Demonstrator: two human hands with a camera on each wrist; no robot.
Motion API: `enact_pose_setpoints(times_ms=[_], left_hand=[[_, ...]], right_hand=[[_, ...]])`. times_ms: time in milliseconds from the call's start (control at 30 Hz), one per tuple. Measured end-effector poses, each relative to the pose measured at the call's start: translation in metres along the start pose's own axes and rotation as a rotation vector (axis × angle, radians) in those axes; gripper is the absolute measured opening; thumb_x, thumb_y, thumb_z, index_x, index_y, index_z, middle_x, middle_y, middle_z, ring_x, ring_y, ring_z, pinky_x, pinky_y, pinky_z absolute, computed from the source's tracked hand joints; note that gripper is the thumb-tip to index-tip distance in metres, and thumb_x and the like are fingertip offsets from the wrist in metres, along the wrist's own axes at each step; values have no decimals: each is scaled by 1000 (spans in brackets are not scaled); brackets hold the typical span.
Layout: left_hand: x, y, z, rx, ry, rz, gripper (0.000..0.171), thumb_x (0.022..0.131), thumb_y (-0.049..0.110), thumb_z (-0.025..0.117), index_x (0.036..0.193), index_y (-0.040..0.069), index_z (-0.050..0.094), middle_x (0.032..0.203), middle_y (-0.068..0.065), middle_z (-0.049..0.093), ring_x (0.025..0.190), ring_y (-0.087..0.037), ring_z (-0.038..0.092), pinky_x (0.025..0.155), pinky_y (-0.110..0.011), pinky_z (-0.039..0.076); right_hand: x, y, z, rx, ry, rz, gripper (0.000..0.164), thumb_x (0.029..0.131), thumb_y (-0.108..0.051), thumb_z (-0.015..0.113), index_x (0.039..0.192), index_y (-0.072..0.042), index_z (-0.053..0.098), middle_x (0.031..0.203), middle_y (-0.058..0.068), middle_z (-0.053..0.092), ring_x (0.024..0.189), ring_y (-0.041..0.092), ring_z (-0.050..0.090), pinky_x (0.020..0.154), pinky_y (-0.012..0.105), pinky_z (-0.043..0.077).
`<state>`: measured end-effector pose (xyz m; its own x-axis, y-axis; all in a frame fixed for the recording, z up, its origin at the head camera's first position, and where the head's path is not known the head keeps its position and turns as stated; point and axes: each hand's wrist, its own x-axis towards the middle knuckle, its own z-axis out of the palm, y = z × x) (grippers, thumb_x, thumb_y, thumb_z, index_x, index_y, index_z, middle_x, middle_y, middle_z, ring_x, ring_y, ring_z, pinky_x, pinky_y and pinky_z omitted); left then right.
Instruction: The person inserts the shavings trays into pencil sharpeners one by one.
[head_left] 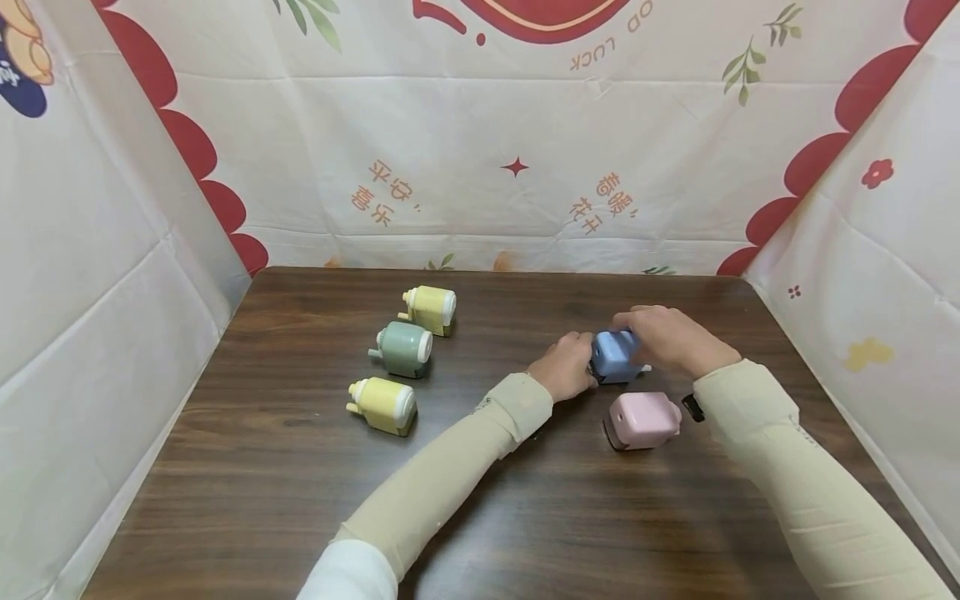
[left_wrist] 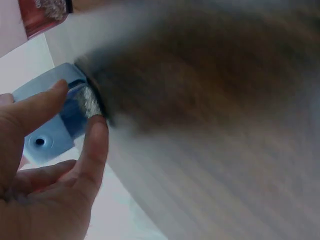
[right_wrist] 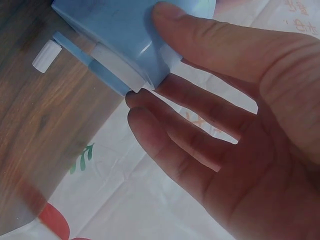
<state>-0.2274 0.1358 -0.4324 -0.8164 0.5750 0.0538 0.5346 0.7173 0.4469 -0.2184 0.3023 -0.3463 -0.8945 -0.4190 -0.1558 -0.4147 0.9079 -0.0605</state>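
Observation:
A blue crank pencil sharpener [head_left: 615,358] is between my two hands on the brown table. My left hand [head_left: 566,367] pinches its left end; in the left wrist view the thumb and a finger [left_wrist: 95,145] lie at the see-through shavings drawer [left_wrist: 75,112], with pale shavings inside. From the right, my right hand [head_left: 667,337] grips the blue body, thumb on one face and fingers behind, as the right wrist view shows. The crank with its white knob [right_wrist: 47,56] sticks out beside the fingers. Nearer to me is a pink pencil sharpener [head_left: 645,419], touched by neither hand.
On the left of the table [head_left: 300,500] stand a yellow sharpener [head_left: 431,308], a green one [head_left: 403,348] and another yellow one [head_left: 384,405], in a loose row. White printed cloth [head_left: 480,125] hangs behind the table and along both sides.

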Motion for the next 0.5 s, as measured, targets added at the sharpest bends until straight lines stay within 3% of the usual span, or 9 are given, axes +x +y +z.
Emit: enact_pose_setpoints(times_ms=[200, 300, 500], left_hand=[[-10, -6, -12, 116, -32, 0, 12, 94, 17, 62, 100, 8, 67, 103, -5, 61, 81, -12, 58, 68, -28, 53], [-15, -6, -13, 172, -77, -4, 16, 98, 18, 55, 90, 13, 69, 100, -4, 64, 74, -11, 58, 61, -31, 52], [-17, -7, -4, 211, -140, -3, 24, 103, 18, 45, 108, 16, 68, 107, -3, 67, 87, -14, 64, 64, -34, 55]], right_hand=[[0, 0, 0, -7, 7, -6, 46, 73, -1, 83, 116, -4, 66, 107, 16, 67, 93, 32, 63, 81, 52, 52], [-1, 2, 0, -12, 15, -17, 45, 73, -1, 83, 115, -5, 67, 107, 15, 66, 93, 32, 64, 80, 52, 52], [-1, 2, 2, -20, 21, -33, 42, 74, -2, 82, 113, -7, 67, 106, 13, 66, 93, 32, 64, 79, 51, 52]])
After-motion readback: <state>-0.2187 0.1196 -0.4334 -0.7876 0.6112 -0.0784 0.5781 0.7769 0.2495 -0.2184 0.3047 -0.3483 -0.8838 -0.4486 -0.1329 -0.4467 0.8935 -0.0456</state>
